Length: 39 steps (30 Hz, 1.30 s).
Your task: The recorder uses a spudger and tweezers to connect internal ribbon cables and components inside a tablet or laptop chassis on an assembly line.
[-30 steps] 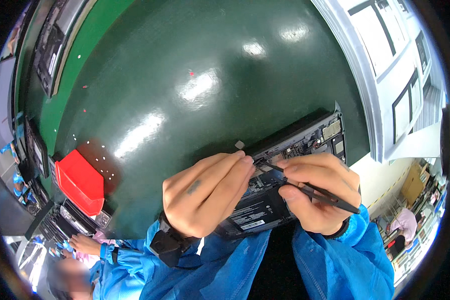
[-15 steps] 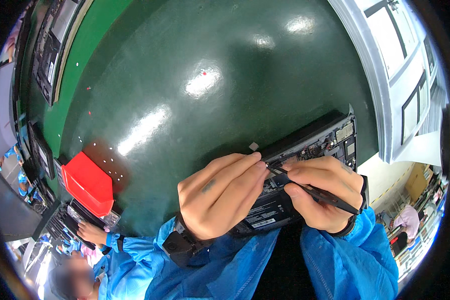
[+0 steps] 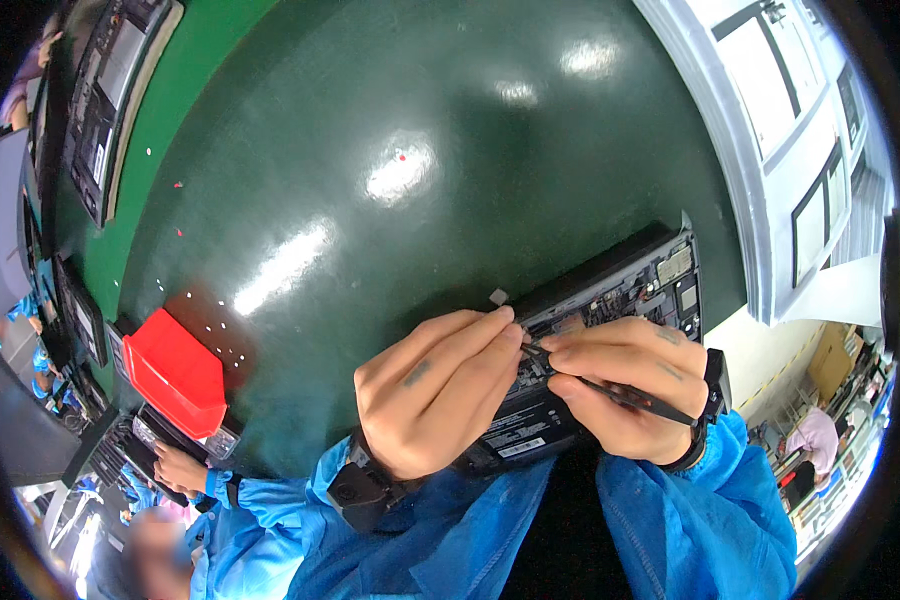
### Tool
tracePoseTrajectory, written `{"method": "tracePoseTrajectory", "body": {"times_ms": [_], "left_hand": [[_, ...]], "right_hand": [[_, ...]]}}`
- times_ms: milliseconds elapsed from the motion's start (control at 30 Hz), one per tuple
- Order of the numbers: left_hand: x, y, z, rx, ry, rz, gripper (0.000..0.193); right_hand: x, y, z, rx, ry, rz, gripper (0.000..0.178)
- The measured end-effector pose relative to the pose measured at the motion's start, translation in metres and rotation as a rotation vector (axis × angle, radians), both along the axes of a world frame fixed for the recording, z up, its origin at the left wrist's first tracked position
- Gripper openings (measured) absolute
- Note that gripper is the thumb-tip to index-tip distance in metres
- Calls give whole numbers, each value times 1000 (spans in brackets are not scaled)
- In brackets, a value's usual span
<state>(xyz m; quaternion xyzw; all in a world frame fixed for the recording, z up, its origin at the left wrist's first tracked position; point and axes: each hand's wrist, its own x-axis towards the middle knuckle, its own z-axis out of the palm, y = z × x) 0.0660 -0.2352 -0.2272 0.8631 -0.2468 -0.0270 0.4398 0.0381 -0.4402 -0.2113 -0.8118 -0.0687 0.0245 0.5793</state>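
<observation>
An opened laptop base (image 3: pixel 625 297) lies slanted in front of me, its circuit board and black battery (image 3: pixel 520 432) exposed. My right hand (image 3: pixel 635 375) grips black tweezers (image 3: pixel 638 401) like a pen, their tips over the board's near-left area. Close against those tips, my left hand (image 3: pixel 435 390) rests over the laptop's left part with its fingers pressed together. Its fingertips hide whatever they may hold. Just beyond the laptop's far edge, a small pale square piece (image 3: pixel 498 297) lies by my left fingertips.
To the left stands a red plastic bin (image 3: pixel 178 372), with small white bits (image 3: pixel 222 303) scattered beside it on the dark green table (image 3: pixel 370 90). Another person's hand (image 3: pixel 180 468) works at a device below the bin. More opened laptop parts (image 3: pixel 110 110) lie at the far left.
The view has shifted a little. My right hand and the tweezers have moved slightly left, closer to my left fingertips. My left hand keeps nearly the same place.
</observation>
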Motion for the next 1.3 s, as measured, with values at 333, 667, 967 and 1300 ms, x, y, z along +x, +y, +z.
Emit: {"method": "tracePoseTrajectory", "body": {"times_ms": [333,667,967,1300], "left_hand": [[-29,72,33,315,-240,397,14],[-64,130,38,844,-395,1008,24],[-16,1,8,96,-127,192,30],[-13,-8,-2,51,-121,181,26]], "right_hand": [[-4,-9,9,28,113,-76,23],[-8,-5,4,17,1,-104,22],[-9,-2,-2,34,18,-142,18],[-10,0,2,34,99,-193,17]]}}
